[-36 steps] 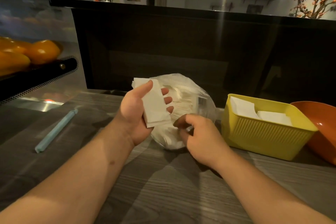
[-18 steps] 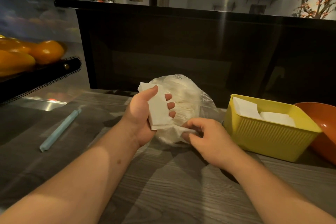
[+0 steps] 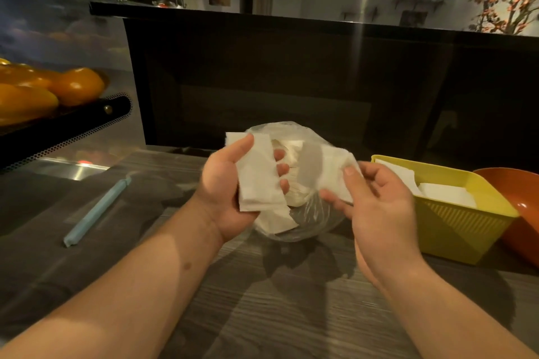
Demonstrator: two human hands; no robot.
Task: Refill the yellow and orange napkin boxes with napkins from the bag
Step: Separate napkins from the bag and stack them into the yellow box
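Grey wood-grain surface [image 3: 291,306], dim room. Step: gathering napkins out of bag. Left grip [image 3: 224,186] clamped on napkin stack [image 3: 258,181]. Right grip [image 3: 376,207] pinching loose napkins [image 3: 332,169], just right of stack. Bag [image 3: 306,221] under and behind both. Next, likely: carry right into part-filled yellow box [image 3: 455,233]; orange box [image 3: 522,204] at far right.

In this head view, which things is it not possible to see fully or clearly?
Head view only:
- orange box: cut off by the right edge; most of its inside is out of frame.
- loose napkins pinched by the right hand: motion blur hides their number.
- bag: the left hand and its napkin stack cover much of it; what remains inside is unclear.
- yellow box: its front wall hides how full it is.
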